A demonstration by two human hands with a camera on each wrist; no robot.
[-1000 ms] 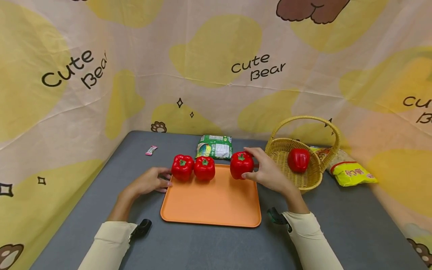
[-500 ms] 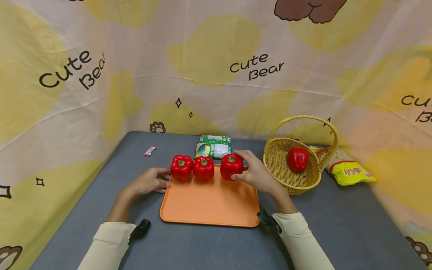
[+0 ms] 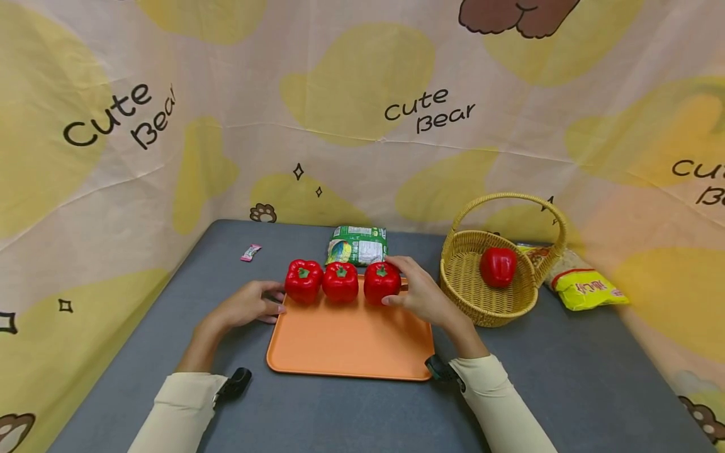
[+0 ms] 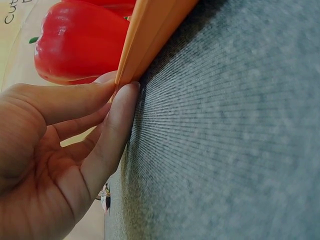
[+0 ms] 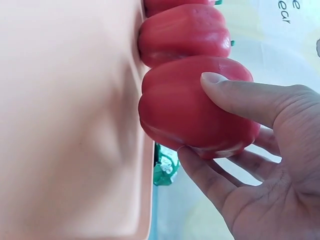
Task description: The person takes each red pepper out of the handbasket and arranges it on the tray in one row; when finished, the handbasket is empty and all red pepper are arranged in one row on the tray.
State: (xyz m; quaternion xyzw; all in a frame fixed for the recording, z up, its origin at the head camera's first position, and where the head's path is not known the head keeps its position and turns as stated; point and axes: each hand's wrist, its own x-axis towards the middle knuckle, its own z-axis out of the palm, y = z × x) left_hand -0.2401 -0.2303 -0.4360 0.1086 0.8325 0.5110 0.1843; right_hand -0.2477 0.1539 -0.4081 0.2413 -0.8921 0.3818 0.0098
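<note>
My left hand point(image 3: 246, 307) pinches the left rim of the orange tray point(image 3: 345, 352); in the left wrist view, thumb and fingers meet at the tray's edge point(image 4: 145, 40). Toward the tray's far side stand a left red bell pepper point(image 3: 304, 283) and a middle one point(image 3: 340, 284), stems up. With thumb and fingers, my right hand point(image 3: 421, 292) holds a third red bell pepper point(image 3: 381, 286), also in the right wrist view point(image 5: 185, 105), just right of the middle one. Whether its base touches the tray, I cannot tell.
At the right stands a wicker basket point(image 3: 453, 286) with an arched handle and a red bell pepper point(image 3: 498, 267) inside. A green packet point(image 3: 358, 244) lies behind the tray, a yellow bag point(image 3: 589, 289) beyond the basket. A small pink wrapped candy point(image 3: 251, 252) lies back left.
My right hand has brought its bell pepper leftward and slightly lower, close to the middle one. The left hand has stayed at the tray's rim.
</note>
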